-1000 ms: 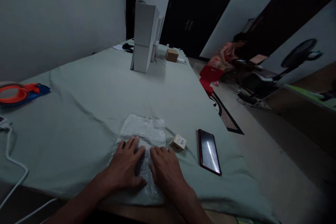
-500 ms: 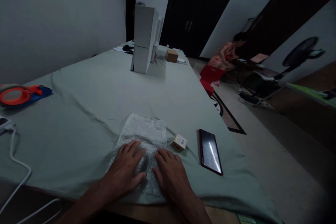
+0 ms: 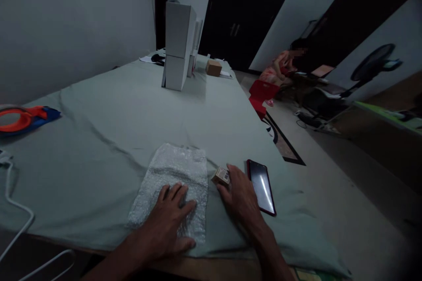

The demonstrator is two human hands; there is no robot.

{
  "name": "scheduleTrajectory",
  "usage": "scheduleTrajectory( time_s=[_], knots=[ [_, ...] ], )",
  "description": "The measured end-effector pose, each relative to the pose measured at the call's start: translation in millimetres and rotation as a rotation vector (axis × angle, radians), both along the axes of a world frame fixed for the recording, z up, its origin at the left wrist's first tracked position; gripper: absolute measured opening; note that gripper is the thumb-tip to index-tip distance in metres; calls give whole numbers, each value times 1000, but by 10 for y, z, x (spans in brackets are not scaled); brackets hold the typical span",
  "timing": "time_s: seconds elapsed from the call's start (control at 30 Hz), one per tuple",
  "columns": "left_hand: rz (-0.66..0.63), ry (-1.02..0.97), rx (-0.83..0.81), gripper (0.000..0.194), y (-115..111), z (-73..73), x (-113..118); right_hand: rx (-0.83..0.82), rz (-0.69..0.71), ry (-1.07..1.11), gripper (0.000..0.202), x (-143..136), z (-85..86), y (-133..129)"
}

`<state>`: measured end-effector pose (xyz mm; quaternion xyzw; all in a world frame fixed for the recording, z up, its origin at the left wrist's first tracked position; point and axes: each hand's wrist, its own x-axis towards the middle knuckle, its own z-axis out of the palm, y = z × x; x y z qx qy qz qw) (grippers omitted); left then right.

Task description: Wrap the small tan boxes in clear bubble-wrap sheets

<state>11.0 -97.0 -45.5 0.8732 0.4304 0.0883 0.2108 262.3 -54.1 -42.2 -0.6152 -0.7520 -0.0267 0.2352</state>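
Note:
My left hand (image 3: 171, 219) lies with its fingers spread on a flat sheet of bubble wrap (image 3: 180, 162) near the table's front edge. Just right of the wrap is a small tan box (image 3: 220, 176) with a barcode label. My right hand (image 3: 239, 191) reaches over the box's right side, thumb at its lower edge and fingers at its far edge, closed around it. The box still sits at table level. A phone (image 3: 262, 186) with a dark screen and red case lies right of that hand, partly behind it.
Tall white boxes (image 3: 178, 46) and a brown box (image 3: 213, 68) stand farther back on the cloth-covered table (image 3: 141, 109). An orange and blue item (image 3: 29, 118) and a white cable (image 3: 28, 210) lie left. Beyond the right edge are a red chair (image 3: 263, 92), a seated person (image 3: 278, 68) and a fan (image 3: 372, 61).
My right hand has left the bubble wrap and moved right onto the small box. My left hand has shifted slightly right and down on the wrap. The view has shifted slightly.

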Motion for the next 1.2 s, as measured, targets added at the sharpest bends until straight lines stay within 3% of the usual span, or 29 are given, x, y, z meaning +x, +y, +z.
scheduleTrajectory(
  time_s=[0.1, 0.23, 0.3, 0.37, 0.43, 0.53, 0.67, 0.73, 0.83, 0.97, 1.1, 1.2],
  knots=[
    [2, -2, 4, 82, -1, 2, 17, -85, -5, 100, 44, 93, 3, 53],
    [-8, -4, 6, 83, 21, -15, 22, -78, -35, 355, 45, -130, 320, -145],
    [-15, -12, 15, 84, 45, -8, 29, -161, 53, 495, 47, -357, 493, -247],
    [-37, -42, 26, 84, 65, 12, 40, -306, 206, 618, 46, -585, 556, -279],
    [-66, -70, 36, 86, 63, 39, 40, -448, 279, 696, 44, -752, 482, -232],
    [-68, -75, 70, 87, 1, 64, -33, -508, 235, 770, 38, -838, 230, -94],
    [47, -113, 194, 56, -127, 31, -282, -545, 231, 813, 48, -791, 7, -7],
    [134, -118, 234, 51, -161, -13, -404, -547, 231, 763, 52, -770, -13, -17],
    [185, -117, 246, 64, -165, -84, -492, -508, 258, 667, 49, -761, -12, -42],
    [210, -117, 237, 85, -144, -137, -486, -416, 318, 554, 51, -785, -37, -70],
    [200, -112, 220, 89, -143, -137, -493, -310, 415, 468, 51, -854, -85, -121],
    [189, -109, 205, 88, -150, -125, -515, -280, 411, 442, 53, -896, -110, -162]
  ],
)
